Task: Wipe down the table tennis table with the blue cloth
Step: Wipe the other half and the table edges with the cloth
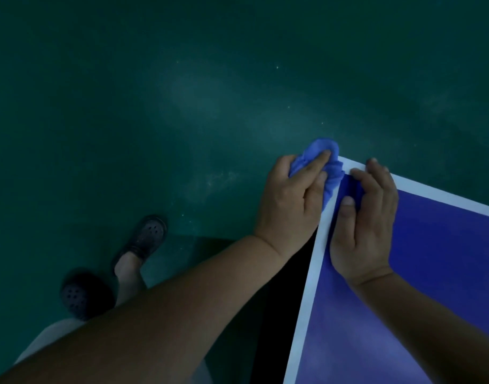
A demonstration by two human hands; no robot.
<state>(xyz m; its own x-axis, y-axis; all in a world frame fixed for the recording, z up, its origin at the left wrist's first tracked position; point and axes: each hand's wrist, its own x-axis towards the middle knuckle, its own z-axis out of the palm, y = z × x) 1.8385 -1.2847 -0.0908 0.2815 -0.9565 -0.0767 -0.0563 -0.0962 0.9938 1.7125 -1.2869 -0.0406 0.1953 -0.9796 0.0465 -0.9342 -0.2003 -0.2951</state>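
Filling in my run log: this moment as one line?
left hand: grips blue cloth at table corner | right hand: rests on table beside cloth

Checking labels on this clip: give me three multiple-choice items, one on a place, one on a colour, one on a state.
1. Where is the blue cloth? A on a chair; B at the table tennis table's corner; C on a net.
2. What colour is the table's edge line? A white; B yellow; C red.
3. What is the left hand doing? A hanging idle; B gripping the cloth; C pointing.
Key: B, it bunches at the corner; A, white strips border the blue top; B, fingers curl round it.
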